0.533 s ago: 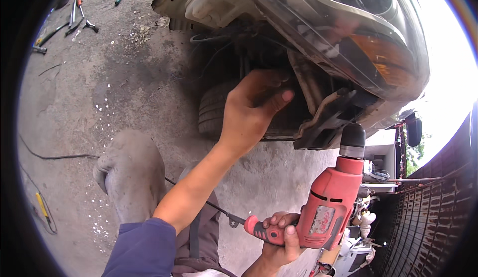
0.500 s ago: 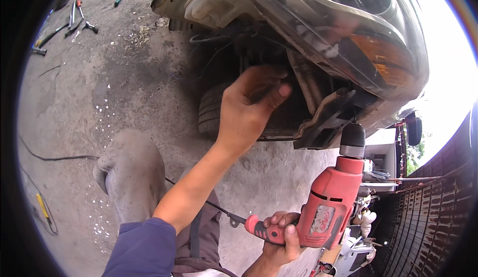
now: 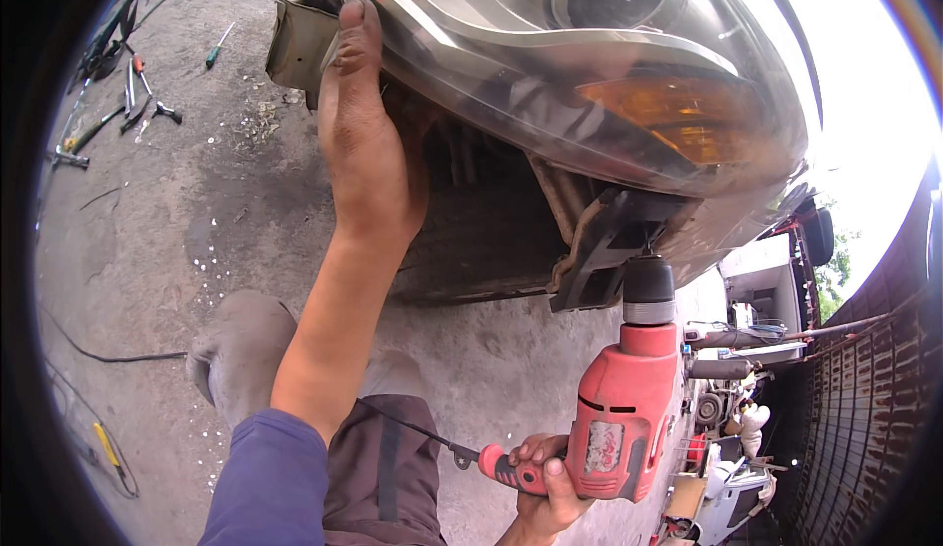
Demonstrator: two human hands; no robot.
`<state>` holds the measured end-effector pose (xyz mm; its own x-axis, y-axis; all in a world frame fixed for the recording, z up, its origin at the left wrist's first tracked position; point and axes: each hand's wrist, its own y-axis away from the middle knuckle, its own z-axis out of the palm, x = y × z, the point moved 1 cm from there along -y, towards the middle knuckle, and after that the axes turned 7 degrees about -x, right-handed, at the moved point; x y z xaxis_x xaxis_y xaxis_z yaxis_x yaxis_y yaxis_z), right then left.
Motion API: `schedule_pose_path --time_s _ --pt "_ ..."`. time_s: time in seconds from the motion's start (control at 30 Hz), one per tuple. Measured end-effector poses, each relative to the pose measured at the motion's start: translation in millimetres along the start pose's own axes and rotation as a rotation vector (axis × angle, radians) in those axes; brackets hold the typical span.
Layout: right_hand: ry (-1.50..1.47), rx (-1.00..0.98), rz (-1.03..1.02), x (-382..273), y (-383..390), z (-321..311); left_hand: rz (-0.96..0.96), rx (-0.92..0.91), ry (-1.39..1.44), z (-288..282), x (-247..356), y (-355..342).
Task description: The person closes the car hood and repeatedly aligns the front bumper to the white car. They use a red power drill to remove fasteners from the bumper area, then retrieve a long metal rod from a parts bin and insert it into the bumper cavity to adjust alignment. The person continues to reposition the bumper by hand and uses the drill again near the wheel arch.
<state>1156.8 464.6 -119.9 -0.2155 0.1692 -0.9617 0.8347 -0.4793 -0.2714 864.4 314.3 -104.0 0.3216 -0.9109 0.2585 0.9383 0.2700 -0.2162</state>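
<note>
left hand [image 3: 368, 153] on headlight [image 3: 589, 65] edge | right hand [image 3: 545, 487] grips red drill [image 3: 624, 413]

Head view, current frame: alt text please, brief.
A person's left hand presses flat against the underside of a car headlight assembly while the right hand grips a red electric drill pointing up at a black bracket. Hand tools lie scattered on the concrete floor.

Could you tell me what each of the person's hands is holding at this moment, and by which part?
The right hand grips the red power drill by its handle. The left hand holds nothing; it presses flat against the lower edge of the headlight.
</note>
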Motion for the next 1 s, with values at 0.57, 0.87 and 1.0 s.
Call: schedule_pose_path --time_s 0.57,0.87,1.0 --pt "0.179 -0.017 -0.051 5.4 -6.3 -8.3 -0.117 -0.075 0.233 5.6 14.0 8.4" --pt "0.181 0.02 -0.059 10.5 3.2 -9.2 -0.125 -0.296 0.518 4.1 10.1 12.3" --pt "0.175 -0.008 -0.068 10.1 -2.8 -2.4 -0.098 -0.342 0.658 0.0 10.3 8.5"
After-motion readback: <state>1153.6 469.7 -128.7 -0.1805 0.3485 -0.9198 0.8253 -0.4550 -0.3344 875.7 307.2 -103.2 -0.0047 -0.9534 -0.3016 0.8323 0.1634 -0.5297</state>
